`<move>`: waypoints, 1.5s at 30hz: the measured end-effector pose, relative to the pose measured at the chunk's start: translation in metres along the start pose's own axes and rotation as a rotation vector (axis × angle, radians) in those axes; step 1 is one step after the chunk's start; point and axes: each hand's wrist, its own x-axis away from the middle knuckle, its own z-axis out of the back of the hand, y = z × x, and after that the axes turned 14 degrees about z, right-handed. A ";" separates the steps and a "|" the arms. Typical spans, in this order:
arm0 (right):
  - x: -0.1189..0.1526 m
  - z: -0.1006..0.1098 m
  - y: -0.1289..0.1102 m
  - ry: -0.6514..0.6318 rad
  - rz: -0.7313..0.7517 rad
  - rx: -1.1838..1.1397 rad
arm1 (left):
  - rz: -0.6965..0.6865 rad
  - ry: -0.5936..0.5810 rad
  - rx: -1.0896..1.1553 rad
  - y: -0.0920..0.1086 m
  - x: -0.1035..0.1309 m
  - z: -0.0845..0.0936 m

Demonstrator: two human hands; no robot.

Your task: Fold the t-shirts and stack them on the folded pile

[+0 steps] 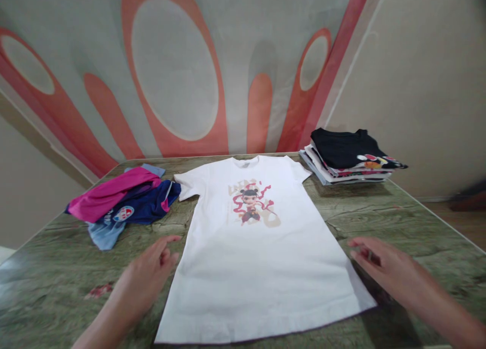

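head view | looks from 6 o'clock above the surface [425,232] | faces 12 o'clock, tilted down | near the white shirt [258,268], well apart from the patterned backdrop [235,85]

Orange-patterned backdrop [237,50] behind wood-grain table [53,278]

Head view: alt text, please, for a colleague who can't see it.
A white T-shirt with a cartoon print lies spread on a wood-grained table, with the left hand and right hand empty near its side edges. Beyond them are a rumpled pink-and-blue clothing heap at left and a folded clothing stack, black on top, at right.
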 end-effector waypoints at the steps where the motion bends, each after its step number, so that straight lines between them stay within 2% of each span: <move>1: -0.012 0.003 -0.012 -0.014 0.096 0.028 | -0.059 0.030 -0.015 0.010 -0.009 0.004; 3: -0.043 -0.001 -0.043 -0.009 0.298 0.069 | -0.222 0.066 -0.014 0.033 -0.034 0.000; 5: -0.080 -0.020 -0.075 -0.046 0.494 0.043 | -0.368 0.092 -0.042 0.058 -0.066 -0.020; 6: -0.098 -0.034 -0.087 -0.068 0.541 0.046 | -0.391 0.098 -0.081 0.068 -0.082 -0.034; 8: -0.135 -0.066 -0.100 -0.127 0.551 0.106 | -0.348 0.067 -0.210 0.080 -0.116 -0.066; 11: -0.186 -0.103 -0.092 -0.159 0.510 0.211 | -0.330 0.127 -0.389 0.083 -0.161 -0.101; 13: -0.216 -0.111 -0.076 -0.171 0.460 0.253 | -0.352 0.160 -0.438 0.081 -0.188 -0.107; 16: -0.252 -0.105 -0.060 -0.166 0.416 0.282 | -0.376 0.139 -0.458 0.083 -0.221 -0.101; 19: -0.271 -0.099 -0.073 -0.172 0.393 0.317 | -0.366 0.085 -0.470 0.096 -0.240 -0.096; 21: -0.272 -0.106 -0.097 -0.194 0.453 0.305 | -0.387 0.054 -0.466 0.105 -0.243 -0.099; 23: -0.260 -0.121 -0.126 -0.249 0.633 0.236 | -0.463 0.033 -0.455 0.108 -0.241 -0.106; 25: -0.236 -0.136 -0.151 -0.334 0.854 0.153 | -0.527 0.027 -0.449 0.107 -0.235 -0.111; 27: -0.200 -0.143 -0.169 -0.355 0.930 0.123 | -0.548 0.033 -0.446 0.101 -0.230 -0.112; 29: -0.158 -0.138 -0.178 -0.427 1.022 0.047 | -0.549 0.024 -0.436 0.095 -0.227 -0.108; 32: -0.101 -0.115 -0.186 -0.572 1.258 -0.129 | -0.552 0.005 -0.426 0.091 -0.225 -0.101; 34: -0.082 -0.100 -0.191 -0.691 1.467 -0.248 | -0.526 -0.009 -0.433 0.094 -0.224 -0.099; 35: -0.080 -0.095 -0.193 -0.732 1.526 -0.292 | -0.505 -0.016 -0.440 0.097 -0.223 -0.099; 36: -0.085 -0.092 -0.194 -0.738 1.529 -0.317 | -0.481 -0.017 -0.444 0.102 -0.220 -0.101; 37: -0.095 -0.092 -0.193 -0.694 1.471 -0.317 | -0.458 -0.011 -0.442 0.107 -0.217 -0.104; 38: -0.110 -0.093 -0.190 -0.599 1.358 -0.293 | -0.433 -0.001 -0.436 0.113 -0.213 -0.108; 41: -0.167 -0.107 -0.165 -0.182 0.888 -0.074 | -0.436 0.060 -0.421 0.127 -0.196 -0.122; 43: -0.197 -0.117 -0.139 -0.127 0.666 0.097 | -0.477 0.107 -0.440 0.127 -0.187 -0.128; 45: -0.212 -0.124 -0.112 -0.170 0.558 0.201 | -0.496 0.146 -0.461 0.119 -0.182 -0.127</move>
